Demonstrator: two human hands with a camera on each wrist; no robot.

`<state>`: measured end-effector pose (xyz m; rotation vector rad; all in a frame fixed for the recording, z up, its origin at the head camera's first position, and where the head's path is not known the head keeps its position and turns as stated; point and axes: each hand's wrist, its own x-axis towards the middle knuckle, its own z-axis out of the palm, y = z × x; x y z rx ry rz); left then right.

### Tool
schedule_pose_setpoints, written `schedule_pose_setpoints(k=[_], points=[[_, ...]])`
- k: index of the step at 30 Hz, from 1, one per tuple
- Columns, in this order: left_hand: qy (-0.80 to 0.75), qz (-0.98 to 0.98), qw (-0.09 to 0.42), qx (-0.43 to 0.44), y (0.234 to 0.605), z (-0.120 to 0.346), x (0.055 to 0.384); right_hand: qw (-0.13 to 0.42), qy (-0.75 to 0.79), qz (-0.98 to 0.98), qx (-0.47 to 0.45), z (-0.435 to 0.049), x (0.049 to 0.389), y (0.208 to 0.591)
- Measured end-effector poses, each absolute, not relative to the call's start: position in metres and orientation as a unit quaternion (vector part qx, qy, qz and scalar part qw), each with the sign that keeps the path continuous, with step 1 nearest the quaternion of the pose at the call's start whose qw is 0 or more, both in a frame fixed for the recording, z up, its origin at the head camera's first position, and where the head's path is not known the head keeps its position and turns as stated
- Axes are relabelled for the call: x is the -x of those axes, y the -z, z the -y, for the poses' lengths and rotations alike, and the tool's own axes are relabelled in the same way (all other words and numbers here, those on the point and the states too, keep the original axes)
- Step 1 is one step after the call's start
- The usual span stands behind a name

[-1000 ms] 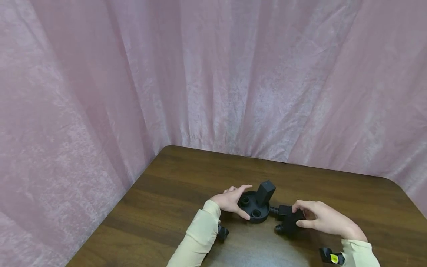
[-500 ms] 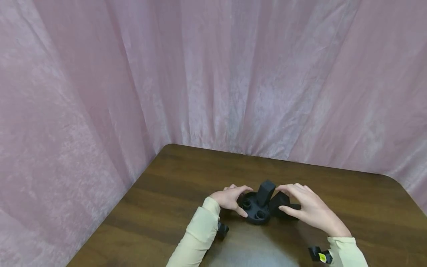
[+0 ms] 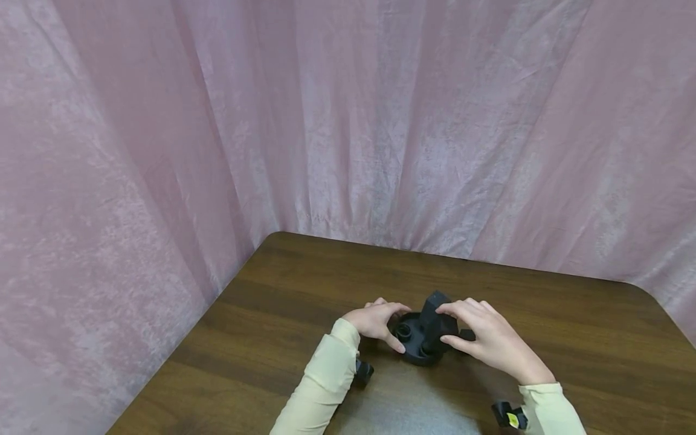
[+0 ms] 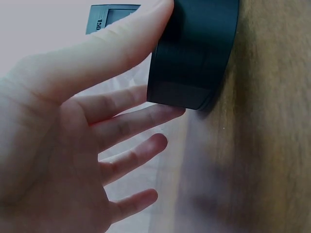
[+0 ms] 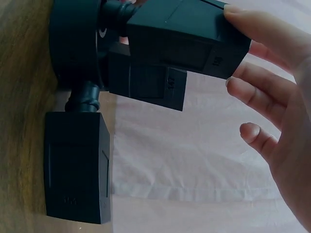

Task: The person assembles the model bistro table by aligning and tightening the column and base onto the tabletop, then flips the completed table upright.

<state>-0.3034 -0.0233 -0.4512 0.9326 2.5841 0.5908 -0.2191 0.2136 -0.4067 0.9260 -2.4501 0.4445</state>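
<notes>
A round black base with sockets rests on the table, one black block standing in it. My left hand holds the base's rim between thumb and fingers; its outer wall fills the top of the left wrist view. My right hand pinches a second rectangular block by its top end. That block leans over the base, its ribbed plug pointing down at a socket. Embossed digits mark the blocks, too blurred to read surely.
A third black block lies on the brown wooden table beside the base, its plug toward it. Pink curtains hang behind the table's far edge. Small dark devices sit at the left wrist and right wrist.
My right hand has lifted its block from the right of the base, turned it plug downward and brought it left over the base. My left hand stays at the rim.
</notes>
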Motion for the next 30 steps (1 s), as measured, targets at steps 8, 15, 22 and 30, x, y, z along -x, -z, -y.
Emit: schedule_pose_setpoints(k=[8, 15, 22, 30], points=[[-0.209, -0.905, 0.168, -0.331, 0.4504, 0.0229, 0.3026, 0.234, -0.150, 0.895, -0.350, -0.2097, 0.2202, 0.4099], [-0.221, -0.900, 0.175, -0.332, 0.4531, 0.0235, 0.3042, 0.201, -0.181, 0.900, -0.343, -0.2097, 0.2182, 0.4098], [-0.218, -0.901, 0.176, -0.332, 0.4554, 0.0240, 0.3050, 0.174, -0.190, 0.919, -0.298, -0.2104, 0.2180, 0.4110], [-0.216, -0.903, 0.184, -0.323, 0.4546, 0.0243, 0.3040, 0.173, -0.199, 0.934, -0.239, -0.2111, 0.2201, 0.4130]])
